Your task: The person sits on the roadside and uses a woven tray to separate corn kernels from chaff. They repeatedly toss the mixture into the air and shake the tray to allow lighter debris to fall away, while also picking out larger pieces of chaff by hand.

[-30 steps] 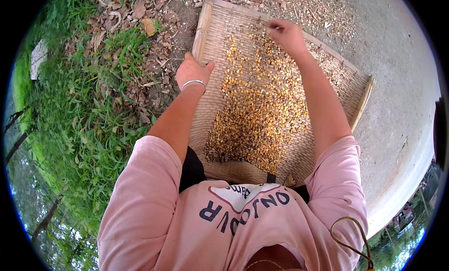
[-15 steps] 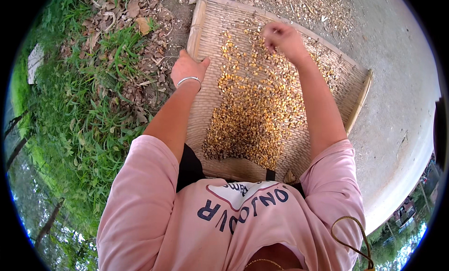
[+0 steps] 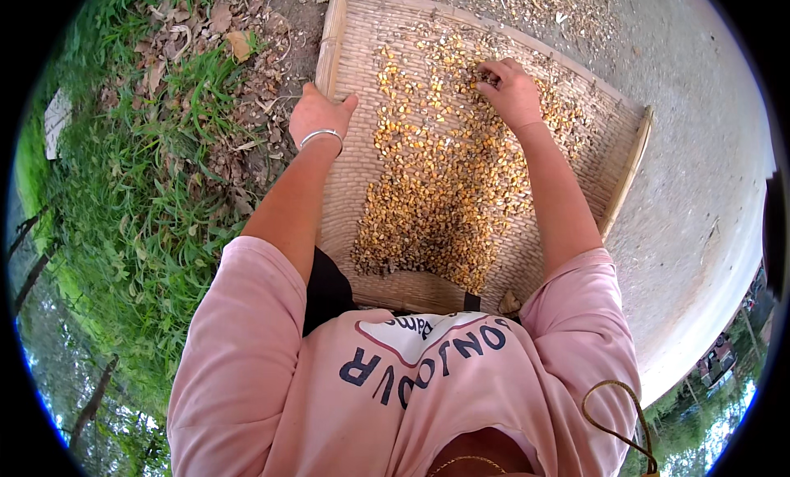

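Observation:
A woven winnowing tray (image 3: 344, 189) lies tilted in front of me, its near edge against my body. Dried corn kernels (image 3: 440, 205), yellow and brown, are heaped in its near middle and thin out toward the far side. My left hand (image 3: 319, 119) is closed around the tray's wooden left rim, thumb on top and fingers hidden below. Over the far right part of the kernels is my right hand (image 3: 512, 94), its fingers curled together in a pinch low over the tray. Whatever lies between those fingertips is too small to make out.
Green grass (image 3: 164, 189) and dry leaves (image 3: 220, 18) cover the ground to the left. Grey concrete (image 3: 683, 197) runs along the right side. Scattered pale chaff and grains (image 3: 568, 16) lie past the tray's far edge. A looped cord (image 3: 613, 384) hangs at lower right.
My right hand has come a little nearer and lower, down to the kernels, from a blurred swing above them. The left hand keeps its hold; the tray has shifted slightly left in view.

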### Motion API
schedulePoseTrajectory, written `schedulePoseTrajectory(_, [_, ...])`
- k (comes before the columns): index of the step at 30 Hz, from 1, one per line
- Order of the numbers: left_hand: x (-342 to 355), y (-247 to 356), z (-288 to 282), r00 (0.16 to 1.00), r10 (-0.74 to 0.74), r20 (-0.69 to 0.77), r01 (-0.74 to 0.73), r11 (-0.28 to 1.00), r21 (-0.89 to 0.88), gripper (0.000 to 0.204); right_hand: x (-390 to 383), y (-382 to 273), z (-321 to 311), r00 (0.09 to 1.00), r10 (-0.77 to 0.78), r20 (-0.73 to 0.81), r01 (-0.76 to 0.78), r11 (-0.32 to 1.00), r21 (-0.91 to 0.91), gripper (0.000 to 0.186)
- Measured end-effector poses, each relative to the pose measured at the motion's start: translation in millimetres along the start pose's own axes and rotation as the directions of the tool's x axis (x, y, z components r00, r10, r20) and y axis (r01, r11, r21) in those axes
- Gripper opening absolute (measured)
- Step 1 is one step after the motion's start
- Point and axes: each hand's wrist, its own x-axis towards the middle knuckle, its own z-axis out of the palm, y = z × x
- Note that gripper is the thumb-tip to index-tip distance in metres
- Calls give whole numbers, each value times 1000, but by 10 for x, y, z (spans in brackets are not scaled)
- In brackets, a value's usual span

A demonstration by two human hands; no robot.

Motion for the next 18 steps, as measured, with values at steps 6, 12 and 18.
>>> schedulePoseTrajectory(6, [-40, 56, -30, 1000, 5, -5, -5, 1000, 0, 63, -3, -10, 113, 995, 1, -104, -12, 994, -110, 15])
schedulePoseTrajectory(12, [13, -31, 17, 1000, 4, -17, -4, 1000, 10, 64, 245, -287, -446, 970, 193, 145, -233, 589, 774, 5])
schedulePoseTrajectory(18, [-20, 60, -16, 1000, 0, -11, 0, 1000, -1, 64, 182, -90, 12, 988, -98, 117, 87, 991, 99, 11])
